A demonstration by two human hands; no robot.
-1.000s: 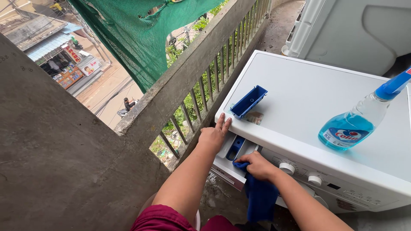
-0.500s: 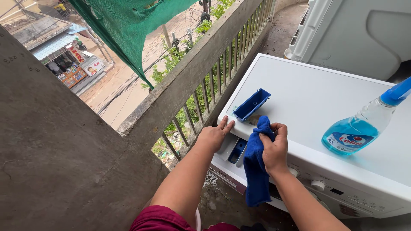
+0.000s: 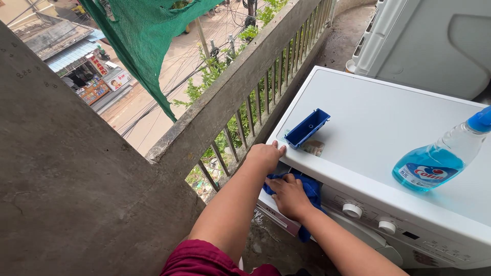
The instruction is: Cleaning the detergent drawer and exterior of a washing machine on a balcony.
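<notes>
My left hand (image 3: 266, 155) rests flat on the front left corner of a white washing machine (image 3: 388, 117), just above its pulled-out detergent drawer (image 3: 273, 210). My right hand (image 3: 287, 194) presses a blue cloth (image 3: 310, 190) down into that drawer, which the cloth and hand mostly hide. A blue plastic drawer insert (image 3: 307, 128) lies on the machine's top, close to my left fingertips, with a small brownish patch (image 3: 313, 147) beside it.
A spray bottle of blue liquid (image 3: 437, 158) lies tilted on the machine's right side. Two white knobs (image 3: 369, 217) sit on the front panel. A concrete railing with bars (image 3: 240, 97) runs along the left, green netting (image 3: 153, 41) above it. A white appliance (image 3: 434, 41) stands behind.
My right hand has dropped from the machine's top edge back down into the open drawer with the blue cloth. My left hand stays on the corner.
</notes>
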